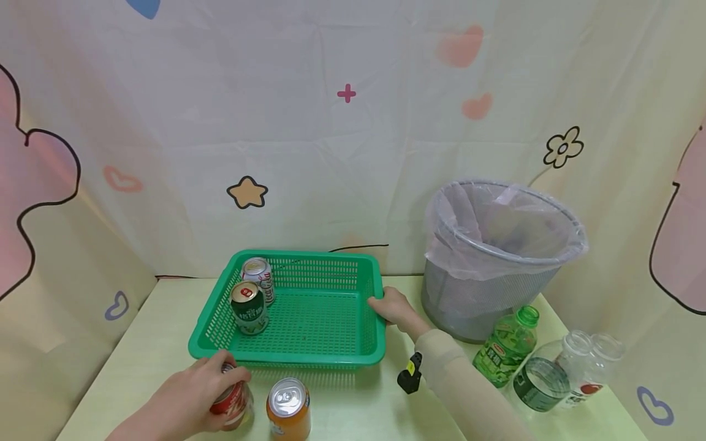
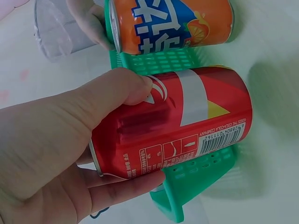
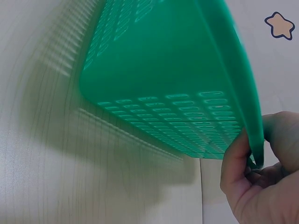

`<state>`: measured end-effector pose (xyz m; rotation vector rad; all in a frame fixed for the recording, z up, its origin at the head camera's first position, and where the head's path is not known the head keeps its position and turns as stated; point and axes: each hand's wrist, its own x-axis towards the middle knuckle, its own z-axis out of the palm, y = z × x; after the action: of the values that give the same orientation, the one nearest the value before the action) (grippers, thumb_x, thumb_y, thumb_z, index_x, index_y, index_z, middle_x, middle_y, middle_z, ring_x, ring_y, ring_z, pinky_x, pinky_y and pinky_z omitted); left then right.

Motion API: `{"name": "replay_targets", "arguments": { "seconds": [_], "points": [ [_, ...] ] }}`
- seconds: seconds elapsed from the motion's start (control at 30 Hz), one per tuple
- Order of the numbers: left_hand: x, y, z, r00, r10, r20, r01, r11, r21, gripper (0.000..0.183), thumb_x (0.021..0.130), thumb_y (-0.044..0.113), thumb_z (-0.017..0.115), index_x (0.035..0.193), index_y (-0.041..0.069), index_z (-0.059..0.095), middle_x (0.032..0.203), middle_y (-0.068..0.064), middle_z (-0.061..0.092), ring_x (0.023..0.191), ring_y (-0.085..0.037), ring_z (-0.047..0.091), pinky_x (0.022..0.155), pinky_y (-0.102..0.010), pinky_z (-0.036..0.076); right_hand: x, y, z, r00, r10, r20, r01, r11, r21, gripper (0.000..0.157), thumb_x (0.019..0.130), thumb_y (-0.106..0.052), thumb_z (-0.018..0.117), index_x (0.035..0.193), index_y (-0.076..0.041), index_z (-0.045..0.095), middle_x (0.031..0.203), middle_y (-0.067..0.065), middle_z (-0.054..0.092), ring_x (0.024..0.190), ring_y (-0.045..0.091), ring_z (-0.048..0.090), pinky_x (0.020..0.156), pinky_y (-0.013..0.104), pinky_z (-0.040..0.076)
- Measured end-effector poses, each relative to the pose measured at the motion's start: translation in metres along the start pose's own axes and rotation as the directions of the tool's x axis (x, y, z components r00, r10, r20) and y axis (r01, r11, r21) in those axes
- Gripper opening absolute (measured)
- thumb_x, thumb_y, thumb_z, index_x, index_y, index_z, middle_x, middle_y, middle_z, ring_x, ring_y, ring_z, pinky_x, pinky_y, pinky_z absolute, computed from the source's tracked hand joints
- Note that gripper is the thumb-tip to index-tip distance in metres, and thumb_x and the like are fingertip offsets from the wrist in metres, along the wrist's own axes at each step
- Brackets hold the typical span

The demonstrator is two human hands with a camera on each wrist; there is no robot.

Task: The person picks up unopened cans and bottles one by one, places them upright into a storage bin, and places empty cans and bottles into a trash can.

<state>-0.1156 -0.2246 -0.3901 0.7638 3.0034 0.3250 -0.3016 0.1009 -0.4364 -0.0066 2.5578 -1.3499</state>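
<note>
My left hand (image 1: 205, 392) grips a red Coca-Cola can (image 2: 173, 121) in front of the basket's near left side, thumb on one side and fingers on the other. With my right hand (image 1: 398, 308) I pinch the right rim of a green plastic basket (image 1: 380, 331), thumb over the edge and fingers below, as the right wrist view shows. Inside the basket, at its left end, stand a dark green can (image 1: 250, 312) and a silver-white Coca-Cola can (image 1: 259, 274). An orange soda can (image 1: 289, 407) stands upright just right of my left hand, before the basket.
A mesh bin (image 1: 469, 300) lined with a clear bag stands at the back right. In front of it are a green-tinted bottle (image 1: 507, 346) and clear plastic bottles (image 1: 543, 383). A printed curtain (image 1: 353, 153) hangs behind the table (image 1: 143, 349).
</note>
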Motion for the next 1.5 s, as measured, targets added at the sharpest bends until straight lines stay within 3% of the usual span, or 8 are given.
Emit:
{"name": "replay_targets", "arguments": {
  "seconds": [0.4, 0.73, 1.13, 1.5],
  "points": [
    [-0.004, -0.002, -0.016, 0.994, 0.075, -0.083, -0.069, 0.995, 0.072, 0.045, 0.064, 0.034, 0.081, 0.103, 0.028, 0.058, 0.097, -0.002, 0.049, 0.077, -0.017, 0.051, 0.050, -0.022, 0.048, 0.000, 0.001, 0.000, 1.000, 0.004, 0.003, -0.004, 1.000, 0.006, 0.025, 0.088, -0.018, 0.049, 0.102, 0.002, 0.053, 0.082, 0.011, 0.059, 0.062, 0.016, 0.060, 0.052, 0.028, 0.052],
    [-0.003, -0.006, -0.030, 0.989, 0.087, -0.117, -0.075, 0.991, 0.107, 0.045, 0.062, 0.032, 0.082, 0.100, 0.031, 0.058, 0.097, 0.000, 0.050, 0.076, -0.014, 0.052, 0.052, -0.020, 0.047, 0.000, 0.001, 0.000, 1.000, 0.008, -0.002, -0.008, 1.000, -0.011, 0.024, 0.088, -0.019, 0.049, 0.101, 0.002, 0.053, 0.082, 0.010, 0.058, 0.062, 0.015, 0.059, 0.053, 0.028, 0.052],
    [-0.001, -0.008, -0.050, 0.992, 0.079, -0.102, -0.066, 0.990, 0.128, 0.048, 0.061, 0.032, 0.084, 0.102, 0.028, 0.059, 0.099, -0.003, 0.052, 0.076, -0.016, 0.053, 0.052, -0.024, 0.051, 0.002, 0.000, -0.001, 1.000, 0.013, -0.002, -0.013, 1.000, -0.017, 0.026, 0.088, -0.020, 0.049, 0.103, 0.002, 0.053, 0.085, 0.011, 0.059, 0.067, 0.016, 0.060, 0.054, 0.028, 0.052],
    [0.005, -0.009, -0.071, 0.990, 0.098, -0.103, -0.081, 0.984, 0.159, 0.047, 0.061, 0.029, 0.083, 0.101, 0.029, 0.058, 0.096, 0.000, 0.051, 0.074, -0.011, 0.052, 0.053, -0.020, 0.047, 0.001, 0.001, -0.001, 1.000, 0.017, -0.002, -0.017, 1.000, -0.018, 0.025, 0.088, -0.020, 0.049, 0.101, 0.001, 0.053, 0.083, 0.010, 0.058, 0.065, 0.016, 0.059, 0.055, 0.030, 0.052]
  ]
}}
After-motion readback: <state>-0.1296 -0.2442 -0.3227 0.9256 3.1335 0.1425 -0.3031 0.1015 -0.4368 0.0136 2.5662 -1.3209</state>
